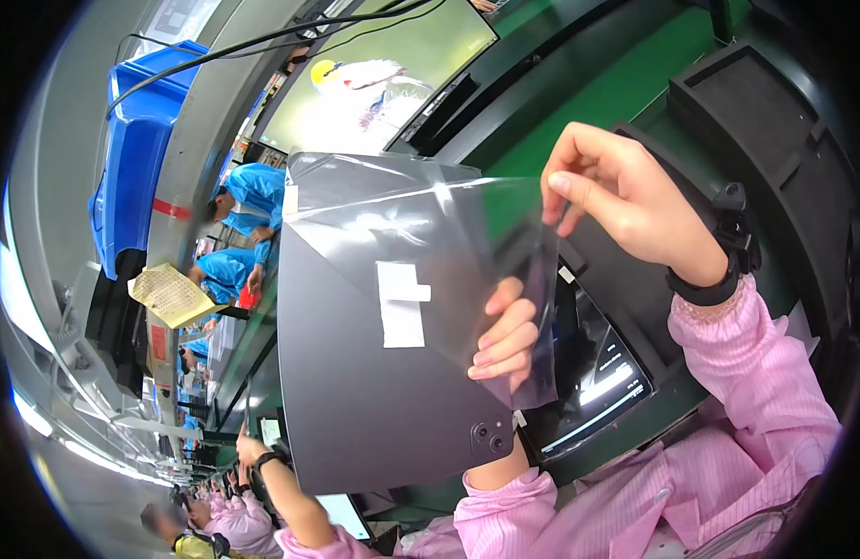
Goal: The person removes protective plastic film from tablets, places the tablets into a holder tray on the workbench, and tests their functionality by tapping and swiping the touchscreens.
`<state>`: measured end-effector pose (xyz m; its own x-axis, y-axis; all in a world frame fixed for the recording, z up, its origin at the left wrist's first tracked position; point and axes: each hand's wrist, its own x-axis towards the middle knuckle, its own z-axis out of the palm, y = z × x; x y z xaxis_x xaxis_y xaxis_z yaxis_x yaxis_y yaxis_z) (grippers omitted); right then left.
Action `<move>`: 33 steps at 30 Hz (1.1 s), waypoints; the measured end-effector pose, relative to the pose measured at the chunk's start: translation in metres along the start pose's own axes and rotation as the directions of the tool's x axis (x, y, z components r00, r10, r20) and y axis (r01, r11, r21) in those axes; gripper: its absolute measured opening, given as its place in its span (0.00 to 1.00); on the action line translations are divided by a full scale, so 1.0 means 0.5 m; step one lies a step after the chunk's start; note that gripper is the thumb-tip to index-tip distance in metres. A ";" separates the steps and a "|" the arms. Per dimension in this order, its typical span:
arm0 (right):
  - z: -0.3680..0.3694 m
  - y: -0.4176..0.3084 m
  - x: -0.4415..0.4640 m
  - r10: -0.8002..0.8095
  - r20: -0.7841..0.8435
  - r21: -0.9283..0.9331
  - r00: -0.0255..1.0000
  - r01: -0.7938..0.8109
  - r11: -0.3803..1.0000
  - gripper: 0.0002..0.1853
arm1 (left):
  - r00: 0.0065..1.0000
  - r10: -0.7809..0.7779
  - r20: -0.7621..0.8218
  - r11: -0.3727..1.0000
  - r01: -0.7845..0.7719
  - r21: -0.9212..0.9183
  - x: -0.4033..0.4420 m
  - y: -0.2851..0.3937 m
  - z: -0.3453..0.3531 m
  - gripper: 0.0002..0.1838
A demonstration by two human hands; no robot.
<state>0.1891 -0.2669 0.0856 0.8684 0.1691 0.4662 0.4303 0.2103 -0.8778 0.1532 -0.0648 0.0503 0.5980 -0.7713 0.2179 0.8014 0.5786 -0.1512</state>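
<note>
Nearest, the tablet [355, 391] is held up at the centre, its grey back facing the camera and its lenses [490, 436] at 5 o'clock. The left hand [506, 340] grips its edge at 4 o'clock, four fingers close together and curled over the back, seen through clear film [420, 200]; its thumb is hidden. The right hand [616, 200], at 2 o'clock, pinches the film's edge between thumb and fingertips, the other fingers bent. The film reaches from there across the tablet's upper part. A white label [402, 321] shows near the middle; whether it sits on film or tablet, I cannot tell.

Behind the hands, a black-screened device [583, 373] lies at 4 o'clock, partly covered by the film. A black tray [742, 102] is at 2 o'clock and a lit monitor [379, 79] towards 11.

Farther off, yellow paper [174, 296] hangs at 9 o'clock, a blue bin [146, 140] is at 10, and workers in blue [253, 191] are between them. Another person's hand [251, 449] is raised between 7 and 8.
</note>
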 end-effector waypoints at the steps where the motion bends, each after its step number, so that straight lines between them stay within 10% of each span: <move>1: 0.002 0.002 0.000 -0.013 -0.014 0.025 1.000 0.013 1.000 0.05 | 1.000 -0.001 -0.010 1.000 0.001 -0.016 -0.002 0.003 -0.005 0.08; 27: -0.008 -0.050 -0.032 -0.127 -0.072 0.084 0.989 0.133 0.988 0.05 | 0.979 0.202 -0.027 0.979 -0.200 0.042 -0.014 0.043 -0.068 0.06; 32: 0.014 -0.078 -0.065 -0.156 -0.026 0.040 0.987 0.157 0.987 0.02 | 0.921 0.384 0.065 0.797 -0.366 0.481 -0.054 0.098 -0.051 0.09; 33: 0.018 -0.078 -0.068 -0.172 -0.021 0.008 0.985 0.172 0.985 0.01 | 0.789 0.614 -0.014 0.648 -0.494 0.580 -0.031 0.062 -0.023 0.08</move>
<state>0.1406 -0.2725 0.1051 0.7864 0.1100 0.6078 0.5714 0.2442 -0.7835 0.1691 -0.0380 0.0314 0.9642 -0.2568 0.0660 0.2181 0.9097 0.3533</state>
